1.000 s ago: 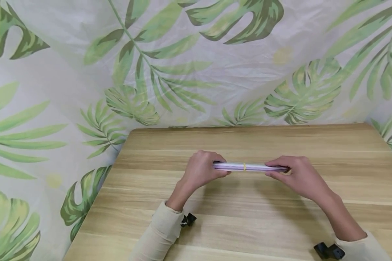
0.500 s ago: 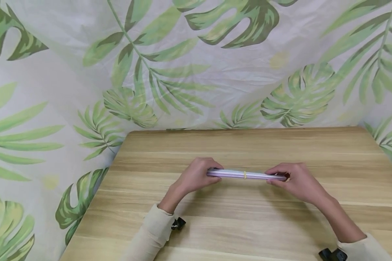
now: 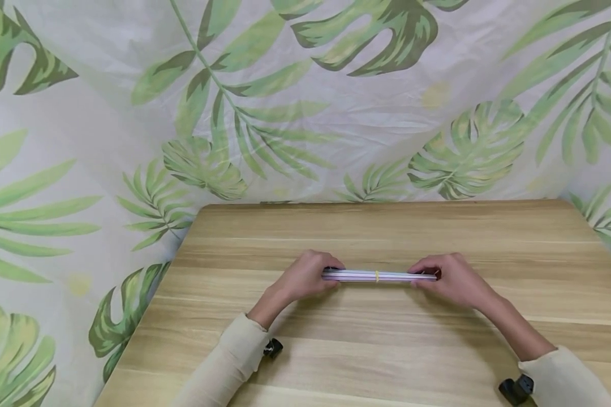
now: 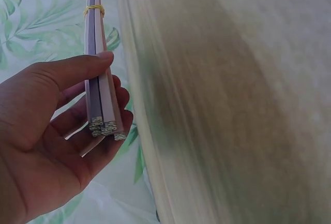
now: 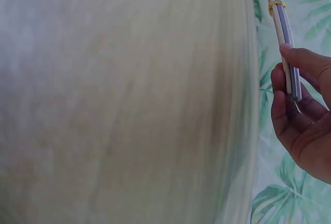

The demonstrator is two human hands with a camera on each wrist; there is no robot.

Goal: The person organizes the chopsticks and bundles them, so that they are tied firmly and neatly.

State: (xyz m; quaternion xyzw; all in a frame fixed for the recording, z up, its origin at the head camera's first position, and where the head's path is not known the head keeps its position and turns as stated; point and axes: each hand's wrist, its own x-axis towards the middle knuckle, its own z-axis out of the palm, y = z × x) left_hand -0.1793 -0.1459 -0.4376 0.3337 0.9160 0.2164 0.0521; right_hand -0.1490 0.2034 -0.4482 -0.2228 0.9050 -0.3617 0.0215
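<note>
Level above the wooden table, a bundle of slim, straight-edged sticks (image 3: 358,275) stretches between both hands. The sticks are pale pink, white and purple-grey, and a thin yellow band circles their middle. At the bundle's left end, my left hand (image 3: 305,276) pinches it, thumb on one side and fingers on the other. Silvery, rough-looking stick ends (image 4: 103,127) show past that thumb in the left wrist view. The right end is pinched by my right hand (image 3: 453,280). In the right wrist view its tips (image 5: 296,95) reach in front of the curled fingers, which partly hide them.
The wood-grain table (image 3: 377,350) spreads beneath both hands, its far edge meeting a pale leaf-patterned cloth (image 3: 285,113). Small black devices sit at the cuffs, one at the left sleeve (image 3: 272,347) and one at the right sleeve (image 3: 516,390).
Both hands and the bundle have come slightly lower and nearer in the head view, and the bundle now lies more level than half a second ago. The grip at both ends stays the same.
</note>
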